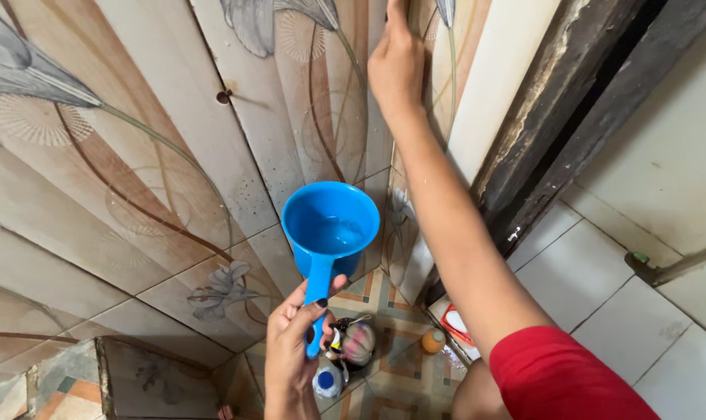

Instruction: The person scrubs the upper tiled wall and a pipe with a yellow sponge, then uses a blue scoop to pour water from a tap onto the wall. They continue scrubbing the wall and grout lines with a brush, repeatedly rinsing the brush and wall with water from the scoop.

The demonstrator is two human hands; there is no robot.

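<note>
Blue dipper [330, 225], partly filled with water, is gripped by its handle in left hand [291, 342], just beside patterned wall tiles [135, 179]. Right hand [396, 66] pressed flat on tiles above dipper, fingers released. Dipper best kept level.

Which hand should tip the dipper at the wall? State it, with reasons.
Left, likely. The left hand holds the dipper by its handle, with water inside, near the wall; the right hand is raised against it.
</note>
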